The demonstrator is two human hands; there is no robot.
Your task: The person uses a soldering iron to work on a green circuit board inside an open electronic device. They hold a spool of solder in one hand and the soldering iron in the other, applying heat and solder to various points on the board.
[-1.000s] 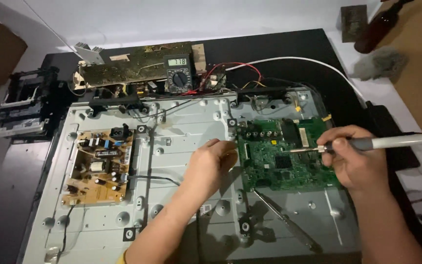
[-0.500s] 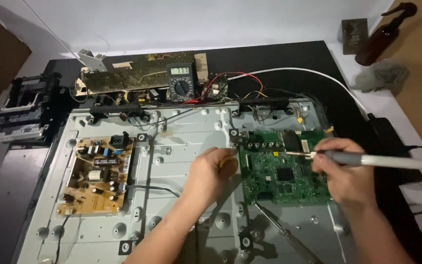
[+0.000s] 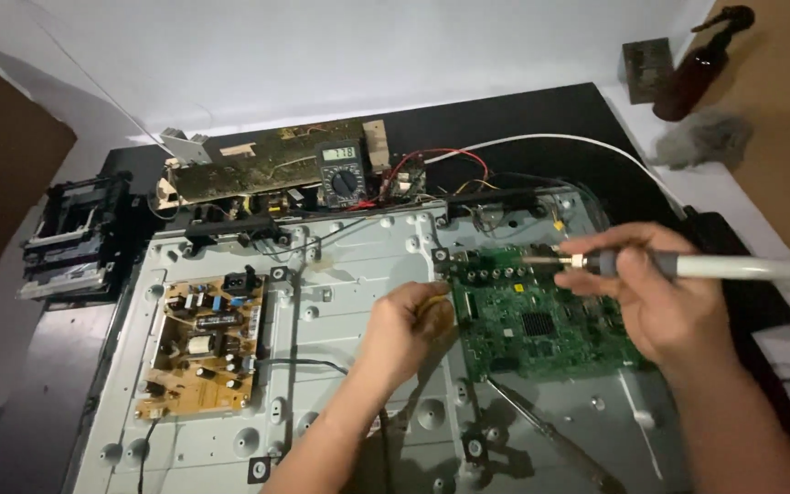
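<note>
Hands working over green circuit board (image 3: 541, 316) on the metal panel: left hand (image 3: 406, 331) is curling its fingers shut at the board's left edge, holding nothing visible. Right hand (image 3: 656, 293) is gripping the soldering iron (image 3: 688, 266), its tip having lifted toward the board's upper edge. Beyond, multimeter (image 3: 342, 172) is resting on the desk (image 3: 541, 119).

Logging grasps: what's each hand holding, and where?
Right hand grips the soldering iron at its handle's front end. Left hand rests at the green circuit board edge; any hold unclear.
</note>
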